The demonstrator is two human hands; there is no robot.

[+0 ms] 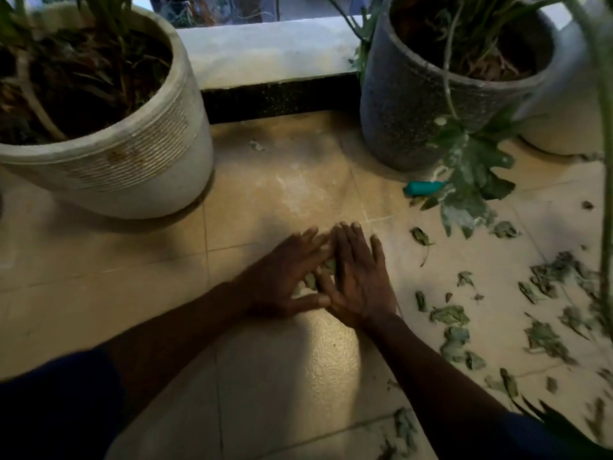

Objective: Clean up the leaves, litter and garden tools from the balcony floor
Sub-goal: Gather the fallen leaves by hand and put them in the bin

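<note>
My left hand point(282, 277) and my right hand point(356, 277) lie side by side on the tiled floor point(282, 376), fingers straight, fingertips touching. A small clump of green leaves point(323, 272) shows between the two palms. Several more dry green leaves point(451, 315) are scattered over the tiles to the right of my right hand. A teal tool handle point(424, 188) lies on the floor beside the dark pot, its far end hidden under a hanging plant leaf.
A large white ribbed pot point(132, 161) stands at the left and a dark speckled pot point(398, 111) at the right, both with plants. A low white ledge point(265, 51) runs behind them. A big lobed leaf point(471, 180) droops over the floor.
</note>
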